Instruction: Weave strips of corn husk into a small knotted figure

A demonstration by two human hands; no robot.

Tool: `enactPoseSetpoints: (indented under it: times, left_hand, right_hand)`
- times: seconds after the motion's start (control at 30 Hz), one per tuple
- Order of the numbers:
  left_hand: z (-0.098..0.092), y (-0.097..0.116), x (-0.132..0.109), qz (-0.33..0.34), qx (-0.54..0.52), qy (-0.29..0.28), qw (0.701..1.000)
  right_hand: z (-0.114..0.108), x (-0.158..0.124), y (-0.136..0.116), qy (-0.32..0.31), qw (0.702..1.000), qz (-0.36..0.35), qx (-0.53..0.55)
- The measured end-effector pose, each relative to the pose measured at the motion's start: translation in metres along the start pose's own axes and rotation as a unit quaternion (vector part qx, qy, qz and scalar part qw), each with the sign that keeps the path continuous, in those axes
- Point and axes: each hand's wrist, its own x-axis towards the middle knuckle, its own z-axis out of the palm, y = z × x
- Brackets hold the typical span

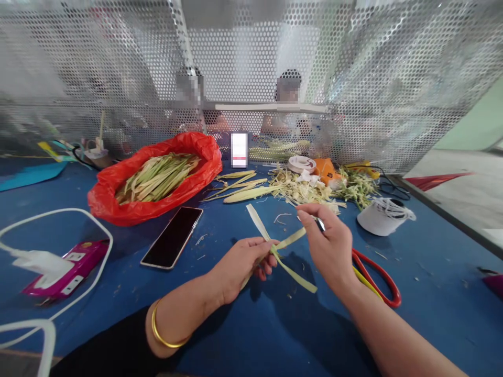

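My left hand [251,256] is closed, pinching several pale green, flat plant strips [294,275] where they cross. One strip points up and away, one runs down to the right, and another reaches my right hand [328,241]. The right hand's thumb and forefinger are pressed together; what lies between them is too small to make out. Whether its other fingers hold the strip's end is hidden. Scissors with red and yellow handles [387,283] lie under my right wrist. A small shiny dark piece [320,224] shows beside the right fingers.
A red plastic bag [157,209] of long leaf strips stands left, behind a phone [171,238]. A purple power strip [68,269] with white cable lies at left. Loose husks [251,193], a shavings pile [302,191], tape roll [302,164] and white thread cone [379,217] lie beyond.
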Motion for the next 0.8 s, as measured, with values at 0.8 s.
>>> enactPoseSetpoints:
  times: [0.8]
  left_hand:
    - [-0.008, -0.001, 0.005, -0.021, -0.037, -0.010, 0.999]
  right_hand:
    - [0.017, -0.008, 0.006, -0.213, 0.932, 0.175, 0.233]
